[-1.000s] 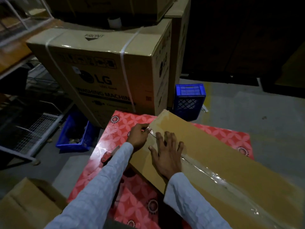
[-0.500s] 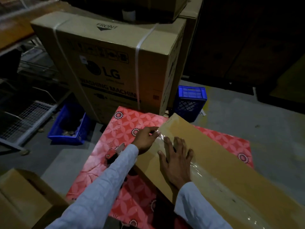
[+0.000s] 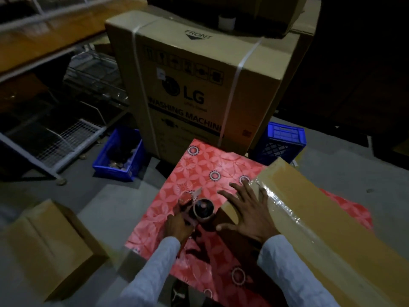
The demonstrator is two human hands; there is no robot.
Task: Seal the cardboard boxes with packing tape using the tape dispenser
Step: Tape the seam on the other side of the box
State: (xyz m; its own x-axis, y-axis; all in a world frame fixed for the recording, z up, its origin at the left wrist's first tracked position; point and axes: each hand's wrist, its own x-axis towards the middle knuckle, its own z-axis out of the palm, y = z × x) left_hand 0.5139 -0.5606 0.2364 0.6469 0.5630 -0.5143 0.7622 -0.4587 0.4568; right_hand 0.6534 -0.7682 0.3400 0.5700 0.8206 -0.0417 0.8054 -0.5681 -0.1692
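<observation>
A long flat cardboard box [image 3: 327,218] lies diagonally on a red floral tablecloth [image 3: 203,171], with a strip of clear packing tape [image 3: 285,207] running along its top. My right hand [image 3: 250,213] rests spread on the box's near left corner, fingers straight. To its left my left hand [image 3: 177,227] grips the handle of the tape dispenser [image 3: 197,207], which has a red body and a brown tape roll and stands on the cloth beside the box.
A large LG washing machine carton [image 3: 199,85] stands behind the table. Blue crates sit on the floor at left [image 3: 119,158] and right [image 3: 283,140]. A smaller cardboard box [image 3: 48,247] is at lower left, wire racks [image 3: 66,134] beyond.
My left hand left the tape end at the box corner and took hold of the tape dispenser on the cloth. My right hand slid to the box's near corner. The view swung left.
</observation>
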